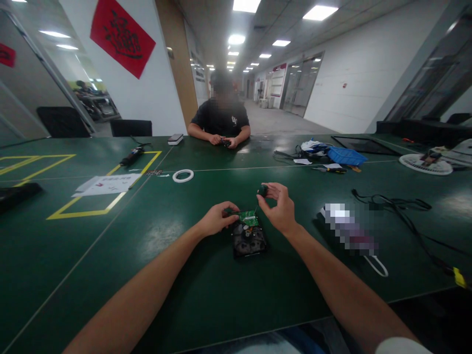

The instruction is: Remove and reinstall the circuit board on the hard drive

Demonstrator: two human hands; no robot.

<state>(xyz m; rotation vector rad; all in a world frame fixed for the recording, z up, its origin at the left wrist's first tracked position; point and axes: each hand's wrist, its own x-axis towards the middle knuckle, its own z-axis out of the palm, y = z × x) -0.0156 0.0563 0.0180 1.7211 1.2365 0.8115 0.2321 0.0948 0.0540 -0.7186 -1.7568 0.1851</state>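
Observation:
On the green table in front of me lies a black device (pixel 249 242), an open housing with a green circuit board (pixel 249 218) along its far end. My left hand (pixel 221 218) grips the far left corner of this device, fingers closed at the board's edge. Raised over the far right corner, my right hand (pixel 278 206) pinches a small screwdriver (pixel 262 191) by its dark, rounded handle. The thin shaft points down toward the board; whether its tip touches a screw cannot be made out.
Across the table (pixel 206 295) a person (pixel 220 118) holds a small dark object. A tape roll (pixel 183 176) and papers (pixel 106 185) lie left. On the right are a blurred-out phone-like item (pixel 348 228), black cables (pixel 401 211), a blue basket (pixel 346 156) and a white fan grille (pixel 426 164).

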